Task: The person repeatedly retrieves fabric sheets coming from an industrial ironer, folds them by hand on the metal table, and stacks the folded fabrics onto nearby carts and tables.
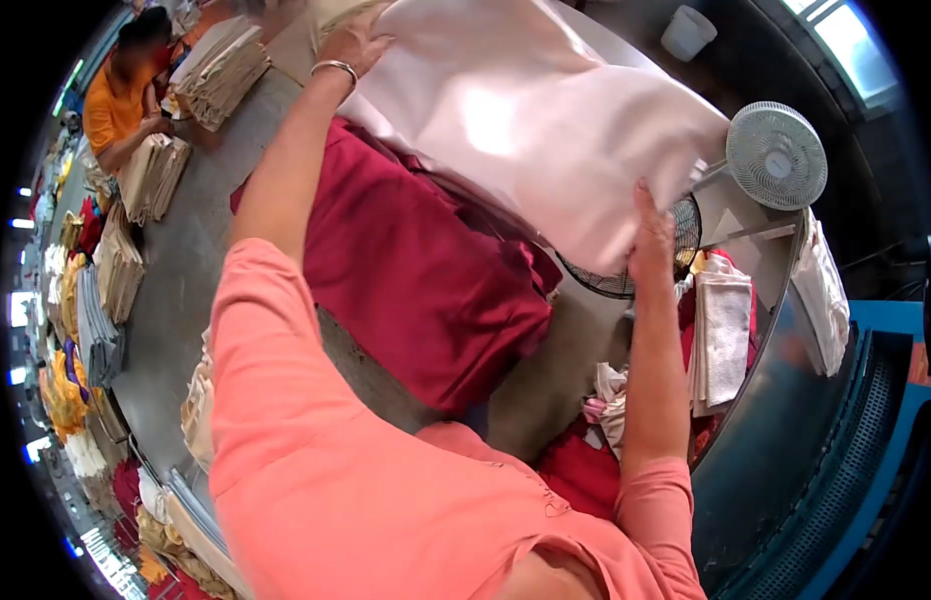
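A pale pink satin-like cloth (526,110) is stretched between my two hands, its surface shiny and rippled. My left hand (354,45), with a bangle at the wrist, grips its far left edge; the fingertips are partly hidden. On the near right edge, my right hand (653,240) is closed with the thumb pointing up along the fabric. Beneath and nearer to me lies a dark red cloth (416,280), crumpled and hanging over the near table edge. The pale cloth covers its far part.
A grey table (201,240) extends to the left. Folded cloth stacks (221,70) stand at the far left, where a person in orange (111,115) sits. To the right are a white fan (776,160), a black wire guard (688,230), folded white cloths (724,330) and a blue machine (866,400).
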`<state>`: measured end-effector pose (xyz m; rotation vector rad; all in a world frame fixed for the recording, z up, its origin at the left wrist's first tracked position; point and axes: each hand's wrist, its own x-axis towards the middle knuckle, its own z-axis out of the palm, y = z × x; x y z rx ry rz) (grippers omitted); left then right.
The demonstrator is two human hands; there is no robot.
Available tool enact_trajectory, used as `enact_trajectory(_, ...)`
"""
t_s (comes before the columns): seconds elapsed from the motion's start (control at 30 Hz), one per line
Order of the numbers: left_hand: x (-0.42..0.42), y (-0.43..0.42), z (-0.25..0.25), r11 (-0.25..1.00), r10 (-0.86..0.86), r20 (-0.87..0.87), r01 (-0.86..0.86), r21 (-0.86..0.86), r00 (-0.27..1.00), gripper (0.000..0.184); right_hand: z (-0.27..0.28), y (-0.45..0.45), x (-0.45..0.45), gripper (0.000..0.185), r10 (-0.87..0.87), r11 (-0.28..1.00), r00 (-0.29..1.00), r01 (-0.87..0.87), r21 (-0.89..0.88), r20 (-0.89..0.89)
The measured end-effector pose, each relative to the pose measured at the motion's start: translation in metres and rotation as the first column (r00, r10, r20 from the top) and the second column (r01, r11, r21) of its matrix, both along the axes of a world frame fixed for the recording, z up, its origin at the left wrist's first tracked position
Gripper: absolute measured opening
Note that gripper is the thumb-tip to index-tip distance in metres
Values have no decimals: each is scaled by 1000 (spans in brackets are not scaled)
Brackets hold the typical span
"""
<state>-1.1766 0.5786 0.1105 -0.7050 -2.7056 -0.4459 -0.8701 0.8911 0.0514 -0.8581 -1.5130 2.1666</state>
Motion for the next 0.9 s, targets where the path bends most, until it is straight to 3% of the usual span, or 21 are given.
enact_trajectory(0.07,-16,5,-38,933,243,-211,-287,-217,947,52,-77,17,-14,35,66,992,987,-49,117,-147)
enact_trajectory(0.13,-27,24,-103,903,247,71,-203,-378,966,62,-106,24,18,29,283,949,953,-295,112,107)
enact_trajectory(0.2,3,60,-159,928,66,205,16,-373,977,63,-126,2,69,30,151,976,953,-187,116,264)
enact_trajectory(0.23,25,80,-175,935,81,396,68,-348,915,65,-147,8,108,30,262,919,914,-334,208,311)
enact_trajectory(0.27,46,98,-190,940,91,573,119,-319,814,66,-150,-3,144,30,197,974,916,-224,39,351)
enact_trajectory(0.33,66,106,-232,916,70,519,151,-372,852,71,-177,-13,232,30,104,993,858,-61,-101,504)
enact_trajectory(0.5,63,132,-214,851,205,593,157,-501,779,73,-168,-61,401,31,-105,939,716,300,-169,690)
enact_trajectory(0.53,64,141,-228,861,200,556,126,-492,806,63,-168,-68,423,31,-107,917,709,342,-207,697)
enact_trajectory(0.57,84,150,-215,867,98,559,206,-454,823,50,-172,-75,438,30,-125,902,709,373,-218,694)
enact_trajectory(0.67,141,203,-257,804,-275,386,431,-410,880,40,-178,-102,446,28,-187,842,748,456,-288,637)
enact_trajectory(0.7,163,230,-265,683,-474,484,654,-326,736,44,-187,-107,441,26,-132,880,768,381,-283,626)
enact_trajectory(0.73,164,265,-330,527,-587,674,843,-103,449,41,-195,-112,436,26,-133,892,840,333,-306,527)
enact_trajectory(0.77,228,296,-309,756,-432,902,552,351,19,36,-183,-114,427,24,-155,912,901,288,-293,404)
enact_trajectory(0.8,294,328,-285,915,-389,841,-54,400,-375,33,-198,-113,422,23,-94,968,933,167,-186,349)
enact_trajectory(0.83,347,358,-290,880,-463,686,-200,430,-561,34,-190,-113,421,23,-92,990,968,115,-87,231)
enact_trajectory(0.87,418,355,-248,716,-573,669,108,690,-474,32,-156,-110,424,26,-65,997,960,73,-20,273)
enact_trajectory(0.9,493,352,-199,421,-751,589,472,775,-298,30,-139,-111,436,27,-93,996,978,90,24,189)
